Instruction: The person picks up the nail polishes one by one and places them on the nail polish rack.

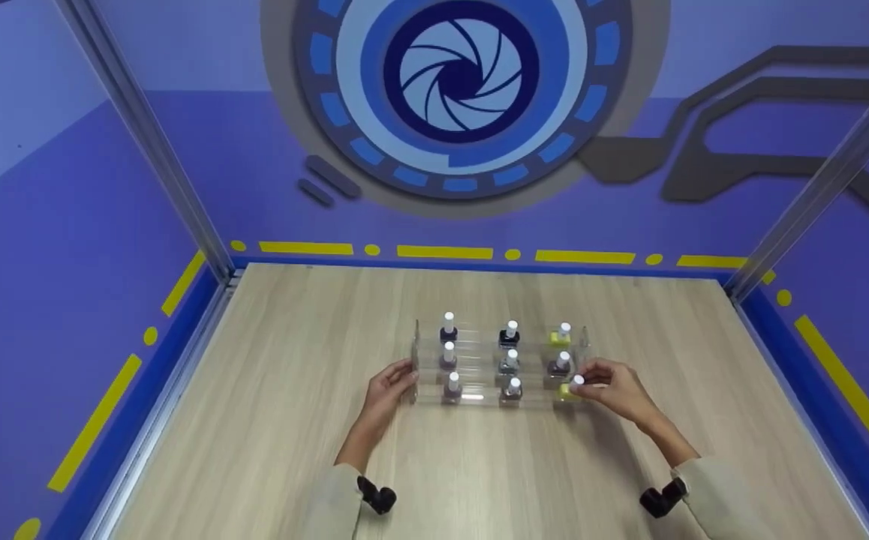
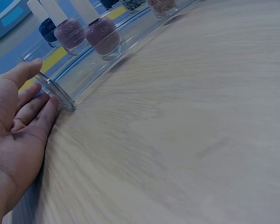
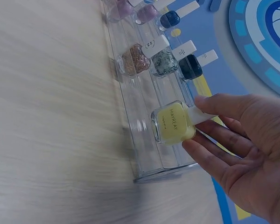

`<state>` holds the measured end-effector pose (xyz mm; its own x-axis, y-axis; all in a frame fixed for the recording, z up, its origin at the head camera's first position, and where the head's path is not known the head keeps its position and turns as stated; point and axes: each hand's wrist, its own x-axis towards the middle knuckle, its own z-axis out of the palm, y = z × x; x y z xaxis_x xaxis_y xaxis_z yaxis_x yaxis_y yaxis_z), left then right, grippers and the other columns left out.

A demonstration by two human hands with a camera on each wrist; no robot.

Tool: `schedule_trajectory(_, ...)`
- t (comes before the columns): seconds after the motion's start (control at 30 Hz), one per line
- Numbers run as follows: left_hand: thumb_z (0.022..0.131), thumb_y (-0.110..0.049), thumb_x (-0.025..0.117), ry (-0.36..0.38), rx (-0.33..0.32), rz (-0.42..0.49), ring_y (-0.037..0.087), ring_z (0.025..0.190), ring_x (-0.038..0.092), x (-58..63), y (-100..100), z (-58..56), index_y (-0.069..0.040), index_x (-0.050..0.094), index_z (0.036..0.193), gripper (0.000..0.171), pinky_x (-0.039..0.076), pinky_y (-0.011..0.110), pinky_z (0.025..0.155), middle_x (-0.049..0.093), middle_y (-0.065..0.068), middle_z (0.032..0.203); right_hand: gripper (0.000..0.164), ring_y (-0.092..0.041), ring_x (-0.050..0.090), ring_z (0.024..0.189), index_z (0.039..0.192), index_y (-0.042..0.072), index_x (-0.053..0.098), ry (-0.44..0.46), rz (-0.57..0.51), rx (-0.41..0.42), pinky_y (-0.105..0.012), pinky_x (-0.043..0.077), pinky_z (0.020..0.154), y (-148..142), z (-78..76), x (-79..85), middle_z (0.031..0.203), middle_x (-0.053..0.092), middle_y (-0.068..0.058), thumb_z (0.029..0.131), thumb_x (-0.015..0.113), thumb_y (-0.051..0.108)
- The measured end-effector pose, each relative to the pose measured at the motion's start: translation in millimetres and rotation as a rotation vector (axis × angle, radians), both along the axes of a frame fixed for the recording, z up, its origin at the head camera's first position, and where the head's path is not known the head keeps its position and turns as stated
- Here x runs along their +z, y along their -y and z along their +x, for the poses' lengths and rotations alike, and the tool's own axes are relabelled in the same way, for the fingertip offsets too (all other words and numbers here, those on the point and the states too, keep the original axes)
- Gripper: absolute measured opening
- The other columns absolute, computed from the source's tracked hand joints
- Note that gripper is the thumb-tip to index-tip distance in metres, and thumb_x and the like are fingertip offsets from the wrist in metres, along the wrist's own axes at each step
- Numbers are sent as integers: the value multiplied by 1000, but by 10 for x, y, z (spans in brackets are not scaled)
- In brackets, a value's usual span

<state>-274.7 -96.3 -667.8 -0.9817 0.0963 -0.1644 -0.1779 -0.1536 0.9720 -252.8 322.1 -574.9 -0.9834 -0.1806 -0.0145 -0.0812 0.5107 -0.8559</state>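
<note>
A clear stepped display rack stands on the table with three tiers of nail polish bottles. My right hand pinches the white cap of a yellow nail polish bottle at the right end of the front tier; whether its base touches the tier I cannot tell. At the other end, my left hand holds the rack's left side panel, thumb at the upper edge and fingers along the outside. Near it on the front tier is a mauve bottle. A brown glitter bottle sits mid-front.
Behind the front tier stand a grey glitter bottle, a black bottle and another yellow bottle. The wood-grain table meets a blue printed wall at the back. Metal posts rise at the corners.
</note>
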Motion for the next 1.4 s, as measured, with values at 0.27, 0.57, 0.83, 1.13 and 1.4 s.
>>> schedule_trajectory(0.27,97,-28,72,8,0,2,22,135,57,-2,-5,-1,-4,56,143,55,50,32,115,55,18,150,21,-16,72,92,99,-3,70,-49,1,45,-14,58,75,61,-11,-14,100,75,-20,84,82,5)
schedule_trajectory(0.57,96,-28,72,14,9,9,18,129,60,-2,4,-10,-3,55,143,56,52,32,112,57,19,147,22,-10,71,89,98,-3,70,-52,16,42,-14,58,76,82,-58,-115,98,75,-18,83,83,5)
schedule_trajectory(0.83,98,-27,71,-5,-17,5,29,142,51,0,4,1,-1,52,145,58,47,35,118,51,21,152,23,-20,73,91,100,-3,69,-70,45,83,-20,60,77,86,-50,-124,98,75,-17,84,83,8)
schedule_trajectory(1.13,99,-25,69,12,-10,-2,28,142,51,18,7,-9,-4,53,145,53,47,36,119,53,18,152,21,-22,72,95,99,-2,68,-50,65,92,-26,62,82,95,-72,-133,99,74,-16,85,81,7)
schedule_trajectory(1.4,98,-26,70,4,-25,30,26,139,54,-3,23,-5,-1,53,144,55,49,33,116,53,21,151,36,-41,70,111,120,-6,67,-59,89,192,-25,61,88,26,-11,-44,118,72,-24,91,77,13)
